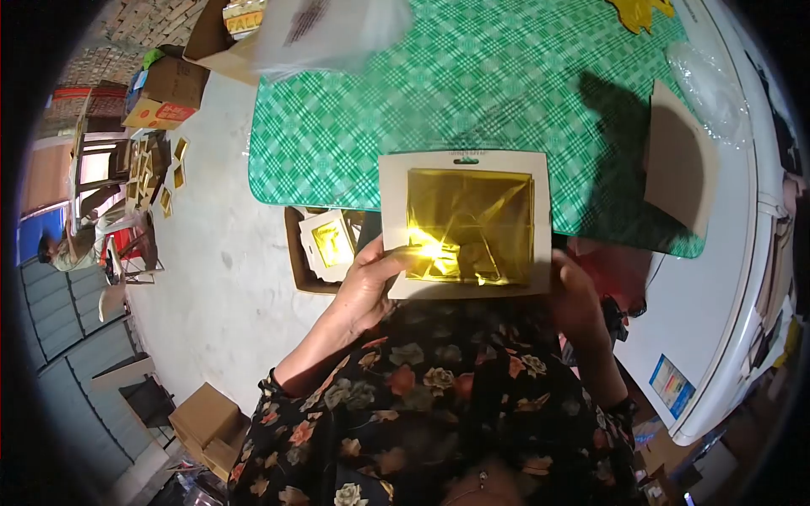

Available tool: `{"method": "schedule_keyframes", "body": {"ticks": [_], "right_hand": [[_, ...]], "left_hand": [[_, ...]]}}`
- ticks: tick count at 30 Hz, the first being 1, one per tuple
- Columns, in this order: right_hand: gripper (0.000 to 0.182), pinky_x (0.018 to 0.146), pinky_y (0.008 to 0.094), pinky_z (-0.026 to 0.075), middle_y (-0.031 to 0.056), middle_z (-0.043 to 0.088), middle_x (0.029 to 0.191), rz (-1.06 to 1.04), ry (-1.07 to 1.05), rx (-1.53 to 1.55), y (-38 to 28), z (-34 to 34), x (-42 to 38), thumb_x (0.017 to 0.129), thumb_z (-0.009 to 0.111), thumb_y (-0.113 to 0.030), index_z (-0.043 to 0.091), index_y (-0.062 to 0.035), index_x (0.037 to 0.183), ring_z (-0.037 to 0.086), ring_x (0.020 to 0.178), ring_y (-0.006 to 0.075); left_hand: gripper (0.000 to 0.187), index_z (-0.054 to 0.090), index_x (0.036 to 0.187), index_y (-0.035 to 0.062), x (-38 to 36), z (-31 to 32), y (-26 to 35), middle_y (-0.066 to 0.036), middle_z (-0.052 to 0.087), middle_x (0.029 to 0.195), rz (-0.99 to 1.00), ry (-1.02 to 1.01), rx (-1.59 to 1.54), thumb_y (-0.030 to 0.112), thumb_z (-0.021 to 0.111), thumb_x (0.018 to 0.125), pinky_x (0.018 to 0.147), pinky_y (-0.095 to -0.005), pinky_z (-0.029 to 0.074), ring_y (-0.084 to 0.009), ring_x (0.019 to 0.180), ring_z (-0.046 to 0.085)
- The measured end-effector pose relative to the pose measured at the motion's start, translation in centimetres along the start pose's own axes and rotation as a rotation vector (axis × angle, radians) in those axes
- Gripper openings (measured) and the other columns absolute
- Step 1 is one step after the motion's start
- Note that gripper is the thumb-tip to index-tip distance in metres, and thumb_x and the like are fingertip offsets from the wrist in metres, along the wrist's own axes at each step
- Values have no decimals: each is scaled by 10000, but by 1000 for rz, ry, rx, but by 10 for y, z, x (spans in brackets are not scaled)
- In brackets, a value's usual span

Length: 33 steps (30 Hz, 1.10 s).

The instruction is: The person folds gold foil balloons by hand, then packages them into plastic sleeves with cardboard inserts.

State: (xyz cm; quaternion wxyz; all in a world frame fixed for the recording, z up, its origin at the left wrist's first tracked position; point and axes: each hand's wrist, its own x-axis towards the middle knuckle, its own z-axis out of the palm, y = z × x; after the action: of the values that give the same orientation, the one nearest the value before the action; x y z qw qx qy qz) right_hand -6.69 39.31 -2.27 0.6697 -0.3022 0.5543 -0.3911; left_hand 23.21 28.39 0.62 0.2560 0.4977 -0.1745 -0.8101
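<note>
The lower left edge of the card [394, 194] is pinched by the left hand [371, 274], with the thumb laid over the front. The right hand [578, 291] is placed at the lower right edge; because of shadow, its grip cannot be determined. The card is held in front of the floral shirt [405, 405], at the near edge of the bench [337, 143]. Gold foil [472, 202] is carried on its face, and a slot is cut near its top.

Caution: the foil may be creased or torn if too much pressure is applied by the left thumb. The card may be bent if the two edges are squeezed unevenly, or dropped if the grip is loosened.

Count: one card is held. Below the bench, at least one foil card [332, 244] is seen in one open box [295, 253]. On the bench, one blurred plastic bundle [333, 34], one plain board [679, 160], one gold piece [643, 13] and one clear wrapper [704, 88] are found.
</note>
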Motion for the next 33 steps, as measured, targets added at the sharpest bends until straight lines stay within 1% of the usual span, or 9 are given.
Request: {"method": "schedule_keyframes", "body": {"ticks": [1, 6, 7, 10, 11, 14, 17, 29, 33], "right_hand": [[367, 934, 303, 485, 73, 655, 1188, -24, 59, 260, -26, 15, -7, 1028, 494, -205, 580, 11, 1313, 616, 1053, 141], [314, 933, 274, 473, 52, 655, 1177, 43, 192, 89, -21, 25, -1, 1042, 505, -148, 592, 13, 1298, 600, 1055, 109], [314, 936, 274, 472, 52, 656, 1176, 28, 201, 60, -20, 28, 3, 1041, 511, -149, 592, 12, 1299, 600, 1053, 109], [313, 944, 278, 471, 58, 666, 1168, 3, 221, 85, -20, 33, 10, 1041, 525, -153, 595, 12, 1297, 604, 1054, 112], [311, 946, 281, 471, 60, 669, 1165, 1, 228, 113, -20, 34, 11, 1041, 528, -155, 597, 12, 1295, 605, 1056, 114], [310, 932, 288, 485, 74, 683, 1154, -33, 275, 25, -15, 36, 15, 1043, 535, -158, 596, 17, 1291, 618, 1043, 119], [311, 907, 289, 498, 85, 693, 1138, 11, 274, 67, -18, 41, 11, 1044, 533, -156, 590, 24, 1291, 632, 1021, 125], [264, 695, 242, 481, 25, 678, 851, 124, 295, 2, -12, 39, 5, 1057, 547, -185, 690, 33, 1018, 604, 775, 77], [293, 627, 243, 407, -41, 566, 746, 132, 335, -29, -26, 46, 4, 1066, 557, -216, 636, 7, 892, 491, 714, 42]], "left_hand": [[430, 555, 1406, 41, -1, -2, -2, -78, 662, 1289, -23, 21, 23, 47, 615, 981, 1017, -352, 508, -180, 1195, 608], [594, 442, 1490, 52, 8, -14, -9, -93, 580, 1402, 87, -64, 1, 41, 575, 911, 1089, -347, 437, -196, 1252, 565], [698, 364, 1538, 45, 13, -19, -9, -134, 602, 1357, 84, -65, -3, 86, 530, 861, 1080, -390, 487, -235, 1231, 594], [658, 389, 1509, 28, 13, -22, 1, -131, 611, 1330, 42, -131, -33, 87, 528, 869, 1100, -401, 478, -255, 1222, 608], [627, 402, 1493, 27, 16, -27, -1, -130, 624, 1285, 40, -127, -50, 91, 526, 881, 949, -406, 584, -255, 1121, 665], [574, 410, 1486, 37, 18, -48, 1, -124, 635, 1234, 23, -301, -43, 78, 509, 922, 714, -393, 649, -241, 979, 713], [448, 416, 1445, 27, 13, -47, 4, -148, 643, 1236, 49, -274, -33, 45, 472, 1002, 622, -366, 637, -210, 928, 715], [329, 480, 1391, 25, 10, -49, 6, -70, 632, 1255, 30, -286, 121, 139, 511, 1084, 783, -335, 654, -132, 973, 698], [313, 509, 1347, 7, 15, -53, 3, -81, 651, 1222, 26, -273, 125, 168, 531, 1079, 751, -335, 654, -145, 958, 707]]}}
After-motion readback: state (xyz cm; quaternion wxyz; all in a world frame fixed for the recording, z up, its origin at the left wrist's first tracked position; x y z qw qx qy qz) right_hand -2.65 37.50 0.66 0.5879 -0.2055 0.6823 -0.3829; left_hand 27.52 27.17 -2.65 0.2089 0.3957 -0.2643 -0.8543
